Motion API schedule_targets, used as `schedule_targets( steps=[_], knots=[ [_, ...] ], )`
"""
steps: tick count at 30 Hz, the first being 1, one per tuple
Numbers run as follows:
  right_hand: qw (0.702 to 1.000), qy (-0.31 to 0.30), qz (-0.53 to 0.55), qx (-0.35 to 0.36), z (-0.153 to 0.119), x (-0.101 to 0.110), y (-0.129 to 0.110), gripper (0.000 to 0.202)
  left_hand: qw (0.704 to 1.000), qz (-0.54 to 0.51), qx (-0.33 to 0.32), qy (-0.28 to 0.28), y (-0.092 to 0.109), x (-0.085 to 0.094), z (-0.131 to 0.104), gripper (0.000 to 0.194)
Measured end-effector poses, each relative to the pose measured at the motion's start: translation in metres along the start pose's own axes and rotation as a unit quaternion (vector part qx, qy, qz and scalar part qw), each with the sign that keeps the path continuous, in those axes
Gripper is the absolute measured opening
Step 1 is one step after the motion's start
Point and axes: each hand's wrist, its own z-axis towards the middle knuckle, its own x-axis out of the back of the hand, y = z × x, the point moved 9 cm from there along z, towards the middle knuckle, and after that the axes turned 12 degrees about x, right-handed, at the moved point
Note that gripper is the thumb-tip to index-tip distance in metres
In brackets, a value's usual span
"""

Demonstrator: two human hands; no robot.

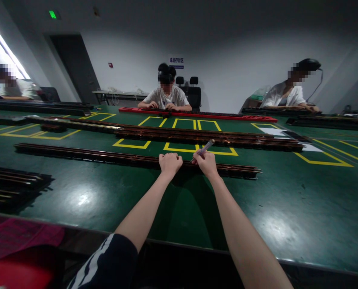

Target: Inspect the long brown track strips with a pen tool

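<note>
A long, dark strip with thin coppery rods along it (121,157) lies across the green table in front of me. My left hand (170,163) is closed over the strip near its middle, knuckles up, with its fingertips hidden. Just to the right, my right hand (207,163) is closed around a pen (207,147). The pen slants, its lower end down at the strip and its upper end pointing up and right. I cannot make out what the pen's tip touches.
Beyond lies a bundle of similar strips (197,134); more strips (10,184) lie at the left. Yellow tape outlines (323,162) mark the green table (106,192). A long red tray (227,116) lies before a person opposite (166,96). Other people sit left and right.
</note>
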Motion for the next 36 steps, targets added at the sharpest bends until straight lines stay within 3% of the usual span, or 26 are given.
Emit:
schedule_targets(
  steps=[6,21,36],
  knots=[
    [1.000,0.001,-0.007,-0.015,0.000,0.002,0.005,0.018,1.000,-0.001,0.028,-0.004,-0.008,0.004,0.003,0.037],
    [0.996,0.037,-0.086,0.016,0.001,0.020,0.005,0.023,1.000,-0.007,0.016,-0.016,-0.008,0.006,-0.001,0.039],
    [0.994,0.026,-0.100,0.023,0.000,0.013,-0.011,0.022,1.000,0.011,0.002,-0.004,-0.005,0.007,-0.003,0.040]
  ],
)
